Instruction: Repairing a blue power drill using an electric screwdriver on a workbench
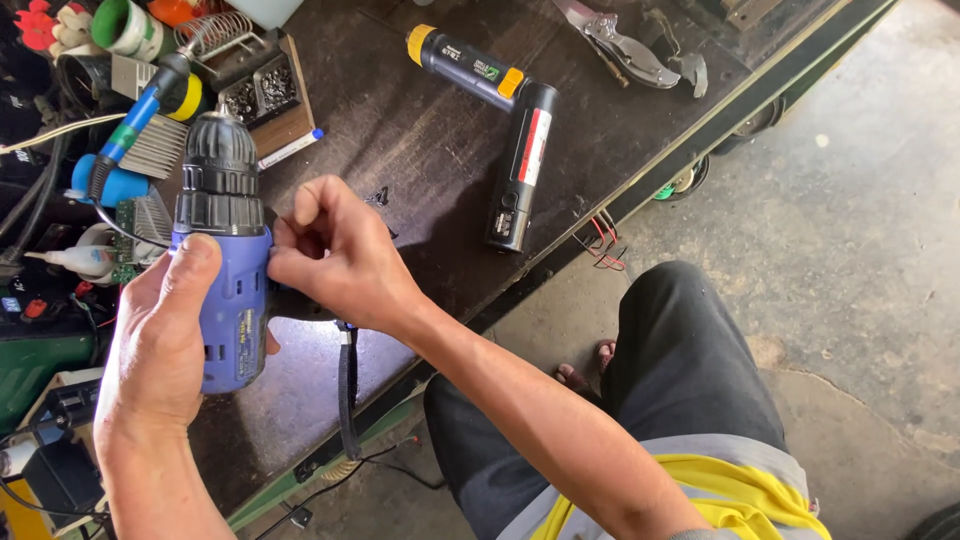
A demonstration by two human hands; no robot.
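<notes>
A blue cordless drill [228, 262] is being held up over the dark workbench [420, 140], its black chuck [219, 172] pointing away from the camera. The left hand [160, 335] is wrapped around the blue body from the left, thumb laid along the top of the housing, so that hand is closed on the drill. The right hand [335, 255] is pressed against the drill's right flank, fingers curled tightly and pinched in at the housing; it is touching the drill, but what lies between the fingertips cannot be made out. A black strap [347, 385] is seen hanging down from beneath that hand. Further back on the bench, well apart from the hands, a second power tool [500, 125] in black with a yellow end is lying on its side, bent at an angle. Metal pliers [625, 50] are resting near the far edge. To the left of the drill, a soldering iron with a blue and green handle [130, 125] is propped in clutter, just beside a small box of screws [262, 92]. Dark trousers [690, 380] and a bare foot [585, 372] are seen below the bench edge.
</notes>
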